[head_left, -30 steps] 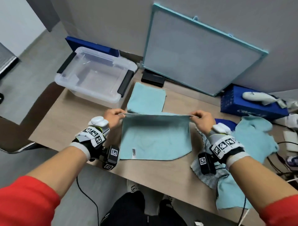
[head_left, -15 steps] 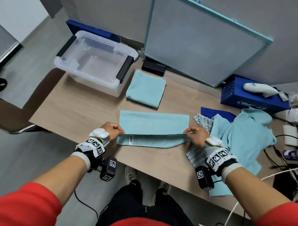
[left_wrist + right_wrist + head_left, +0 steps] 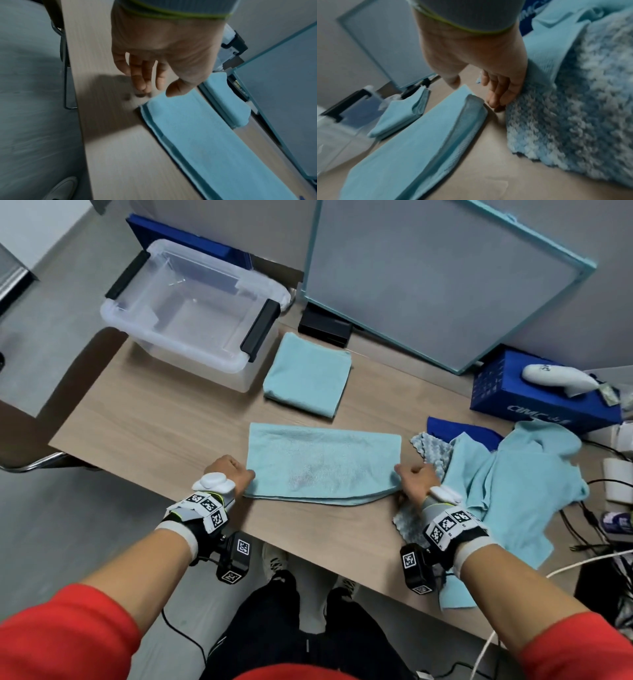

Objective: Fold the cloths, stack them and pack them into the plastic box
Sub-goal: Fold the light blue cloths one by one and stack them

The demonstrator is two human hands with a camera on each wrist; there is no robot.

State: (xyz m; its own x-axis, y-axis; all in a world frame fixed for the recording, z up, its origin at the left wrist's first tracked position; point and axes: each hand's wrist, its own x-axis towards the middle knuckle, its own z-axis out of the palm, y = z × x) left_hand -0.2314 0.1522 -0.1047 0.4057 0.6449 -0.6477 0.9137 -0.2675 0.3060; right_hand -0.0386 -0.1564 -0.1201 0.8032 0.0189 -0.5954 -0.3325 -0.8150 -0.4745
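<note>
A light blue cloth (image 3: 322,463) lies folded in half as a long strip near the table's front edge, its two layers showing in the left wrist view (image 3: 205,135) and the right wrist view (image 3: 419,142). My left hand (image 3: 245,475) hovers at its left end with relaxed fingers (image 3: 142,81), holding nothing. At the right end my right hand (image 3: 402,474) is also loose, fingers (image 3: 494,97) straight beside the corner. Behind the strip lies a square folded blue cloth (image 3: 308,374). The clear plastic box (image 3: 205,361) with black handles stands open at the back left.
To the right a heap of unfolded blue cloths (image 3: 520,474) covers a knobbly blue-white cloth (image 3: 573,121) and a dark blue one (image 3: 462,433). A teal-framed board (image 3: 445,278) leans on the wall. A blue carton (image 3: 534,398) and cables (image 3: 582,525) sit far right.
Both hands brought the cloth's far edge toward me, laid it over the near edge, and let go. The cloth now lies flat as a doubled strip.
</note>
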